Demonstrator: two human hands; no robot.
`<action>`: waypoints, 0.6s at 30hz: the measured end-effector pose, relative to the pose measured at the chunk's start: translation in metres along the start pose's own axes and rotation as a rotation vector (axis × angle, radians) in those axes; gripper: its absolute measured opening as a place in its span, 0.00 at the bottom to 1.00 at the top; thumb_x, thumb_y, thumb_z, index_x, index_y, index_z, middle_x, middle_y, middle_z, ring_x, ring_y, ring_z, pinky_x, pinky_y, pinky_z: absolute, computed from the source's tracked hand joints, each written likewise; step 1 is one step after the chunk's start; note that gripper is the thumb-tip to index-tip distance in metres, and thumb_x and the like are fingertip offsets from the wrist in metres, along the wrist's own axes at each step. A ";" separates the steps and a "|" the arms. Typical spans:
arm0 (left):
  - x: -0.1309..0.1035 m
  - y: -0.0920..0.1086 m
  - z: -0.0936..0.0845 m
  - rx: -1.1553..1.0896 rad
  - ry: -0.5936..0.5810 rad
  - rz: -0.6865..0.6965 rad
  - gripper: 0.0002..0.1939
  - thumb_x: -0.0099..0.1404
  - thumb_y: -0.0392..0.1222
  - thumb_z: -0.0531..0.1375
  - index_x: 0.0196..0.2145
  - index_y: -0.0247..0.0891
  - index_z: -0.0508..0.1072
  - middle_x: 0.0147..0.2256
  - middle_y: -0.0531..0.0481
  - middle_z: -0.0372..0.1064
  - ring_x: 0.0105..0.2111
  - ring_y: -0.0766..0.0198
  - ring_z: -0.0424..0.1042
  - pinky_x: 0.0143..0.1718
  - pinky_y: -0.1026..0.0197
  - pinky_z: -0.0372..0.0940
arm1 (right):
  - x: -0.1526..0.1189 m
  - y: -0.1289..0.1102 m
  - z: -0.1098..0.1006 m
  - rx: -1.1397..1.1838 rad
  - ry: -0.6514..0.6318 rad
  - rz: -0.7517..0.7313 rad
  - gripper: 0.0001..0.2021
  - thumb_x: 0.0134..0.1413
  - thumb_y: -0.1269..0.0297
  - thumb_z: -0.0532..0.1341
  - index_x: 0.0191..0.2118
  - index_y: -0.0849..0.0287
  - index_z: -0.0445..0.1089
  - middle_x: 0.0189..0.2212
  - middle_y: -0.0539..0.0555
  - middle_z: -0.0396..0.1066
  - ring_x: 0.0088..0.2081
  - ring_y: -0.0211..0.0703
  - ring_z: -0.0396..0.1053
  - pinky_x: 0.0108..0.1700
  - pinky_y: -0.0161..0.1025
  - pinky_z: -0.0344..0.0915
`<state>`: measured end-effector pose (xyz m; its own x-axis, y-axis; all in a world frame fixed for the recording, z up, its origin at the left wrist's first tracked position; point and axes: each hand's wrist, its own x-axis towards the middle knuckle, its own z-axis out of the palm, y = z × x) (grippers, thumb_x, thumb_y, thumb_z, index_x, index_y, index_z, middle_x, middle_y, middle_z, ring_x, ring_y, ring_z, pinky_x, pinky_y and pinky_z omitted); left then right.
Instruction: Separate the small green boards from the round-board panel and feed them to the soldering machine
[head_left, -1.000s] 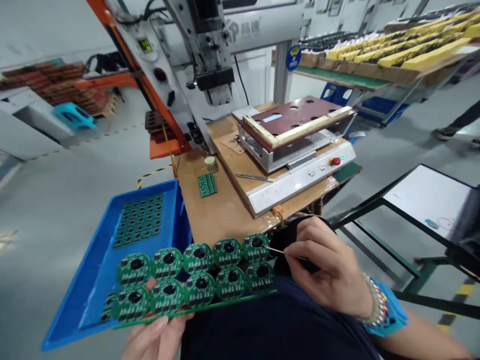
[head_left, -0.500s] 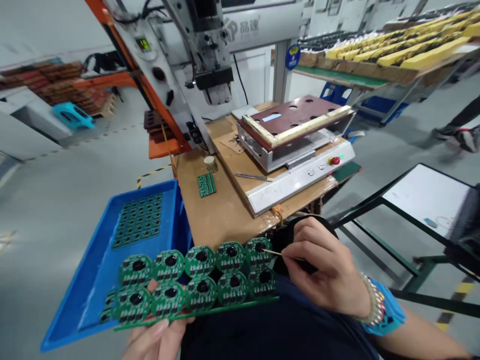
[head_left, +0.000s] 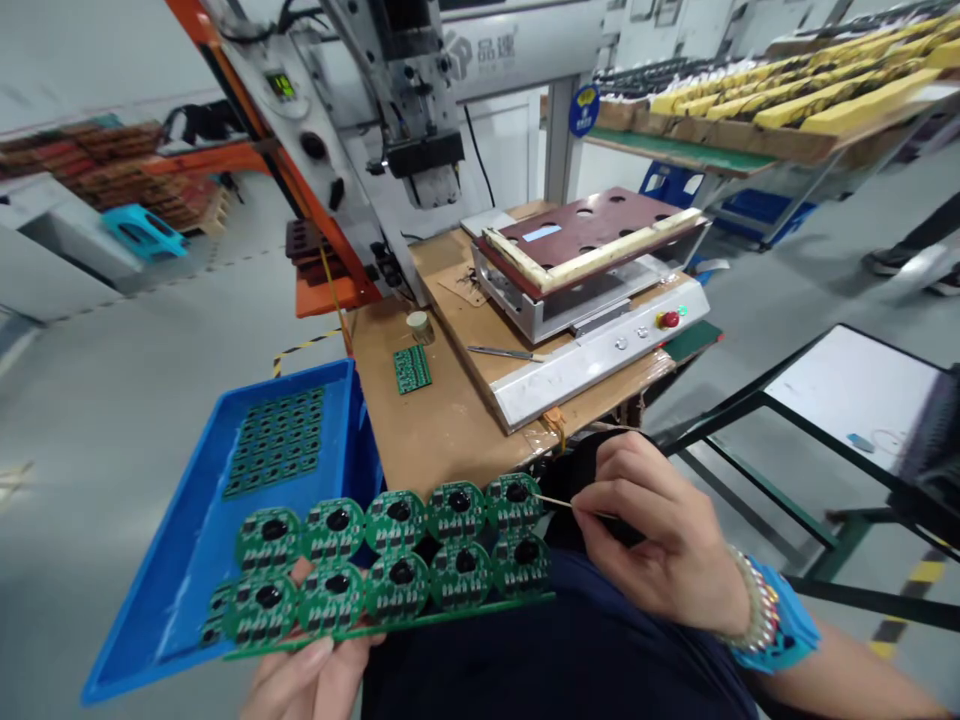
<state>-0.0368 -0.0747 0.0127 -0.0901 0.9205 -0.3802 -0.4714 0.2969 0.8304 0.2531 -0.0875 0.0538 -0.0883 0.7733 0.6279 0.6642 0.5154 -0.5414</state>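
A green circuit board panel (head_left: 397, 587) with two rows of round boards, each bearing a black blob, is held up over my lap. My left hand (head_left: 319, 680) grips its lower edge near the left end, with some fingers hidden beneath it. Between the thumb and fingertips of my right hand (head_left: 652, 530) is a thin pale stick (head_left: 556, 501). The stick's tip is close to the black blob on the upper right round board; whether it touches is too small to tell.
A blue bin (head_left: 169, 530) holding more green boards stands at left. On the brown table (head_left: 442, 430) are a small green board (head_left: 412, 369), a round container (head_left: 420, 326), tweezers (head_left: 506, 353) and a machine with a fixture (head_left: 600, 240). A person's legs (head_left: 926, 230) show at far right.
My right hand and the stick have shifted slightly right, the tip moving from the black blob toward the board's right edge. The panel has moved slightly left.
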 end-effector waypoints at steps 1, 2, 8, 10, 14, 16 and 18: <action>-0.002 0.001 0.004 -0.018 0.025 -0.010 0.26 0.50 0.35 0.62 0.46 0.56 0.72 0.34 0.59 0.78 0.30 0.60 0.75 0.28 0.63 0.73 | 0.000 0.000 0.000 0.004 -0.014 -0.002 0.07 0.46 0.78 0.57 0.30 0.59 0.67 0.23 0.52 0.62 0.30 0.40 0.60 0.31 0.39 0.62; -0.003 0.002 0.008 -0.039 0.054 -0.019 0.26 0.50 0.34 0.62 0.47 0.56 0.72 0.35 0.59 0.77 0.31 0.60 0.75 0.27 0.64 0.72 | -0.001 -0.001 0.000 0.010 -0.025 -0.007 0.07 0.47 0.78 0.57 0.30 0.59 0.67 0.23 0.52 0.62 0.30 0.40 0.60 0.31 0.39 0.62; -0.007 0.004 0.015 -0.049 0.081 -0.054 0.23 0.54 0.37 0.60 0.47 0.59 0.72 0.36 0.65 0.77 0.32 0.63 0.74 0.27 0.67 0.71 | -0.001 0.000 0.002 0.006 -0.012 -0.004 0.08 0.46 0.78 0.57 0.31 0.59 0.67 0.23 0.52 0.62 0.31 0.41 0.60 0.31 0.40 0.62; -0.007 0.003 0.013 -0.044 0.070 -0.059 0.25 0.54 0.36 0.60 0.48 0.60 0.70 0.36 0.65 0.77 0.31 0.63 0.74 0.29 0.67 0.71 | -0.001 0.000 0.001 -0.002 -0.007 -0.006 0.08 0.45 0.78 0.58 0.31 0.59 0.67 0.23 0.52 0.62 0.30 0.41 0.60 0.31 0.40 0.62; -0.004 0.002 0.005 -0.051 0.032 -0.058 0.27 0.55 0.36 0.59 0.51 0.61 0.68 0.39 0.65 0.76 0.36 0.63 0.75 0.38 0.66 0.70 | 0.000 0.000 -0.001 0.006 -0.015 -0.014 0.08 0.45 0.79 0.58 0.30 0.59 0.67 0.23 0.52 0.61 0.30 0.41 0.60 0.31 0.40 0.62; -0.002 0.002 0.000 -0.038 0.017 -0.058 0.28 0.56 0.36 0.59 0.52 0.61 0.67 0.40 0.63 0.77 0.37 0.61 0.75 0.37 0.64 0.71 | 0.000 0.001 -0.001 -0.001 -0.001 -0.007 0.08 0.45 0.78 0.57 0.30 0.59 0.67 0.23 0.52 0.61 0.30 0.40 0.60 0.31 0.40 0.62; 0.000 0.001 -0.006 -0.001 0.000 -0.050 0.28 0.55 0.36 0.59 0.52 0.61 0.66 0.39 0.61 0.77 0.37 0.57 0.75 0.37 0.60 0.72 | 0.001 0.001 -0.001 -0.010 0.018 0.001 0.08 0.46 0.78 0.57 0.30 0.58 0.67 0.23 0.52 0.61 0.30 0.40 0.60 0.31 0.40 0.62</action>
<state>-0.0426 -0.0758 0.0110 -0.0666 0.9047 -0.4209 -0.4763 0.3418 0.8101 0.2544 -0.0863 0.0544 -0.0748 0.7670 0.6373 0.6720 0.5109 -0.5361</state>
